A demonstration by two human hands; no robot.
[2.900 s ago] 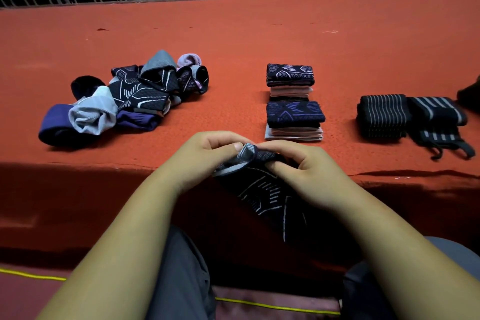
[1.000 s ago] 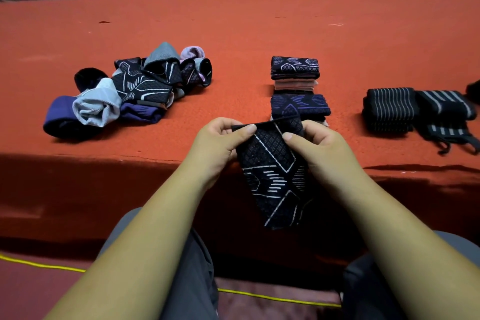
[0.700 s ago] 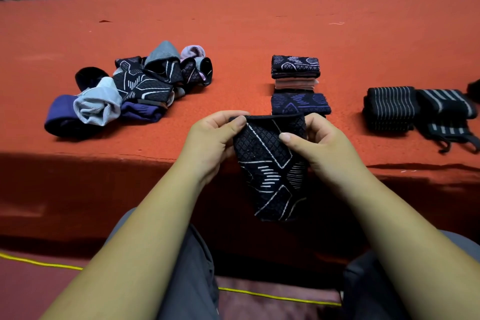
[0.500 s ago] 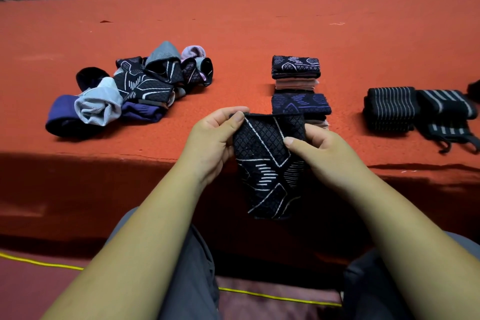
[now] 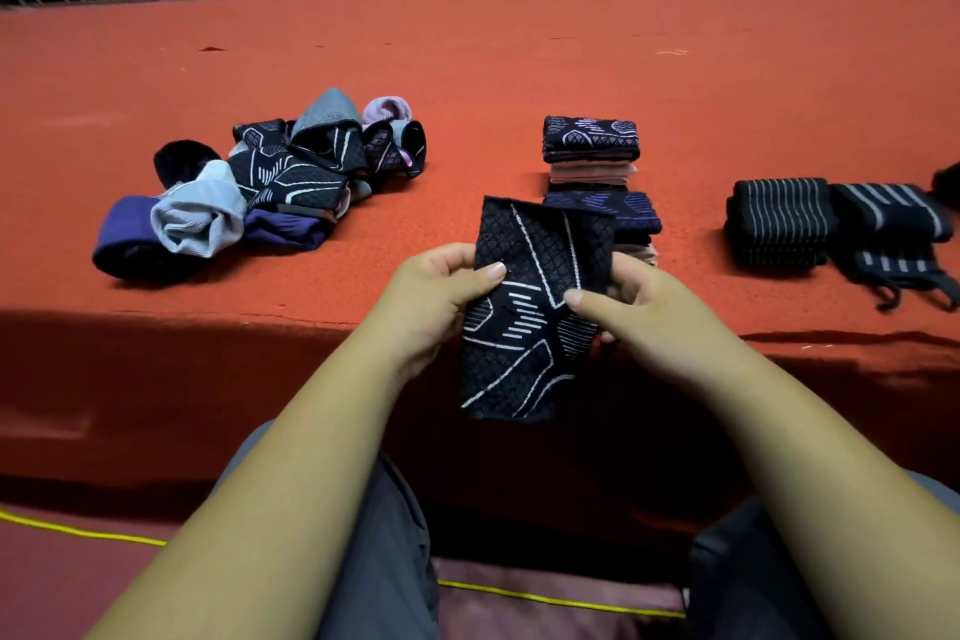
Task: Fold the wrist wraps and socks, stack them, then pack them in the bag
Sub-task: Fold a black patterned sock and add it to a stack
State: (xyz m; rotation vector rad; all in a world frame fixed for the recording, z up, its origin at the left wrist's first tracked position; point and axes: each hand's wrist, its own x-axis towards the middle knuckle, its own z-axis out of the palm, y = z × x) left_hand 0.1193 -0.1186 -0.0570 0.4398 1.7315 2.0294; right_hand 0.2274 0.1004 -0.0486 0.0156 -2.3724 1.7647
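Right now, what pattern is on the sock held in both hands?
Black knit sock with white geometric lines; head view.

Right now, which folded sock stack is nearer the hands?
The stack topped by the purple-patterned sock, partly hidden behind the held sock. The white-patterned stack sits farther back.
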